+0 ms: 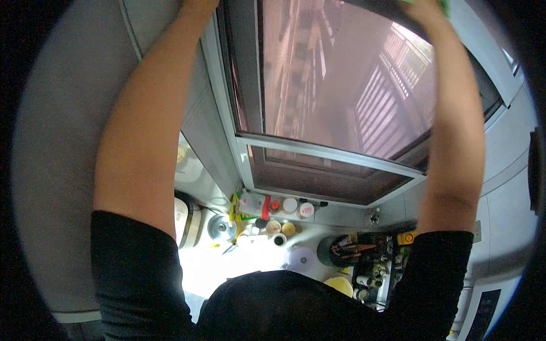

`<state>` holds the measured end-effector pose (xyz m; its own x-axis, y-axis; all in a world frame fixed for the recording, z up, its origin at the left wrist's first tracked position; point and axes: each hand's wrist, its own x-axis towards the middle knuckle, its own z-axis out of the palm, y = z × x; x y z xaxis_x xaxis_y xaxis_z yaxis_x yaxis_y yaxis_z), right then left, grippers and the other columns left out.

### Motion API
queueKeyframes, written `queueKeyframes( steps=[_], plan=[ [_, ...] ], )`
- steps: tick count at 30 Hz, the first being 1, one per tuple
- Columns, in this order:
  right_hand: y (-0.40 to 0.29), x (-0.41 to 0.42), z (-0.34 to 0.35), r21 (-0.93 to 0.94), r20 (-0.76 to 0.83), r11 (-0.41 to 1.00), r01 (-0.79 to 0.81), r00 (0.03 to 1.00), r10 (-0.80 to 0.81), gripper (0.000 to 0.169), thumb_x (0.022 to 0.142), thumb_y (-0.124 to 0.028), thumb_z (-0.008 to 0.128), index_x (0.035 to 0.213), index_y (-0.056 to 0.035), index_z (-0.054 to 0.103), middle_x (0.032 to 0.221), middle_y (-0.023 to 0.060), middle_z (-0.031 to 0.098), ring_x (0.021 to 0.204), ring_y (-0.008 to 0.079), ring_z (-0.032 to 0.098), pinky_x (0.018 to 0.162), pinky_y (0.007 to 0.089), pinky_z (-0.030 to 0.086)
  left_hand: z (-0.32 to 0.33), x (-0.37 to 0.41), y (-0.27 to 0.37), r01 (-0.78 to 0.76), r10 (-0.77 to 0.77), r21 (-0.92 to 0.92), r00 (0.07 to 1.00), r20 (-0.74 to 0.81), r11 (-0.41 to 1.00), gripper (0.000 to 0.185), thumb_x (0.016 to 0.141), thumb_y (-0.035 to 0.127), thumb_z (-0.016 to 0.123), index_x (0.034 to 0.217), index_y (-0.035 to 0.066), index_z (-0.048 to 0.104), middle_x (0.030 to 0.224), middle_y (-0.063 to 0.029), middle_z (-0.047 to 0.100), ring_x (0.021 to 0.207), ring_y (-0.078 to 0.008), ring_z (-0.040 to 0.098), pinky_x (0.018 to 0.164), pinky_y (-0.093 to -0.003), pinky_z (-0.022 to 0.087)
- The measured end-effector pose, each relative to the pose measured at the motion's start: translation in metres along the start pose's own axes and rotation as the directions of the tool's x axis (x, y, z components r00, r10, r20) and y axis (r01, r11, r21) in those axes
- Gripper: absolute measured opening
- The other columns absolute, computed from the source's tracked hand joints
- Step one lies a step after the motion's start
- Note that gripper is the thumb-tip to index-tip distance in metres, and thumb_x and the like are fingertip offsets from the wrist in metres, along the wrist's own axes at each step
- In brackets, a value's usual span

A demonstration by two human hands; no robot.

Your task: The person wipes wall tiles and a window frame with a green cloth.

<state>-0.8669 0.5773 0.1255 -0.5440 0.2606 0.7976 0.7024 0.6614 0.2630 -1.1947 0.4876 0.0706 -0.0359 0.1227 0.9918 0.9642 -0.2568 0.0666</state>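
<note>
Both of my bare forearms reach up past a framed window (324, 85), with black sleeves above the elbows. My left hand lies beyond the top edge, out of view; only the wrist shows beside the window's left frame. At the top right, part of my right hand (423, 7) is visible near the upper window, its fingers cut off by the picture's edge. Something green, perhaps a cloth (444, 6), shows beside that hand; its grip on it is hidden. Through the pane a slatted railing (379, 100) appears. Below sits a smaller lower pane (320, 172).
Beneath the window, a ledge holds a clear bag (251, 203) and white-lidded jars (290, 206). A counter below carries a metal lid (222, 228), a dark cup (279, 240), a round pale lid (302, 259) and a yellow bowl (339, 286). A grey cabinet panel (64, 149) stands left.
</note>
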Motion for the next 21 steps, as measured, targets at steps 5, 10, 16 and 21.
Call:
queueKeyframes(
  steps=[5, 10, 16, 21],
  plan=[
    [0.112, -0.076, -0.010, -0.261, -0.071, 0.956, -0.132, 0.991, 0.117, 0.032, 0.091, -0.017, 0.051, 0.118, -0.0011, 0.056, 0.120, 0.0190, 0.058, 0.109, 0.0285, 0.057, 0.094, 0.0376, 0.045, 0.018, -0.002, -0.003, -0.130, 0.128, -0.006, 0.981, -0.148, 0.991, 0.041, 0.101, 0.024, 0.036, 0.132, 0.000, 0.045, 0.140, -0.0236, 0.039, 0.132, -0.0363, 0.034, 0.111, -0.0370, 0.027],
    [0.123, -0.097, -0.007, -0.314, -0.105, 0.930, -0.189, 0.981, 0.164, 0.033, 0.090, -0.018, 0.051, 0.118, -0.0011, 0.056, 0.121, 0.0194, 0.058, 0.111, 0.0290, 0.056, 0.094, 0.0381, 0.045, 0.034, 0.001, -0.020, -0.179, 0.195, 0.089, 0.951, -0.238, 0.980, 0.040, 0.100, 0.025, 0.036, 0.129, -0.001, 0.048, 0.137, -0.0245, 0.041, 0.128, -0.0387, 0.038, 0.109, -0.0402, 0.029],
    [0.046, -0.052, -0.005, -0.284, -0.085, 0.953, -0.104, 0.993, 0.083, 0.035, 0.090, -0.019, 0.051, 0.119, -0.0012, 0.056, 0.123, 0.0200, 0.057, 0.114, 0.0296, 0.054, 0.095, 0.0388, 0.044, 0.036, 0.002, -0.018, -0.089, 0.111, 0.126, 0.977, -0.181, 0.988, 0.042, 0.101, 0.026, 0.033, 0.130, -0.001, 0.047, 0.140, -0.0231, 0.039, 0.130, -0.0376, 0.036, 0.111, -0.0391, 0.027],
    [-0.062, 0.014, -0.028, -0.234, 0.024, 0.972, -0.003, 1.000, 0.009, 0.036, 0.089, -0.020, 0.051, 0.120, -0.0013, 0.056, 0.124, 0.0205, 0.056, 0.116, 0.0302, 0.053, 0.096, 0.0393, 0.043, 0.018, 0.007, -0.011, -0.031, 0.045, 0.112, 0.991, -0.127, 0.993, 0.043, 0.102, 0.026, 0.031, 0.132, -0.001, 0.045, 0.143, -0.0211, 0.036, 0.133, -0.0355, 0.033, 0.112, -0.0374, 0.025]
  ],
)
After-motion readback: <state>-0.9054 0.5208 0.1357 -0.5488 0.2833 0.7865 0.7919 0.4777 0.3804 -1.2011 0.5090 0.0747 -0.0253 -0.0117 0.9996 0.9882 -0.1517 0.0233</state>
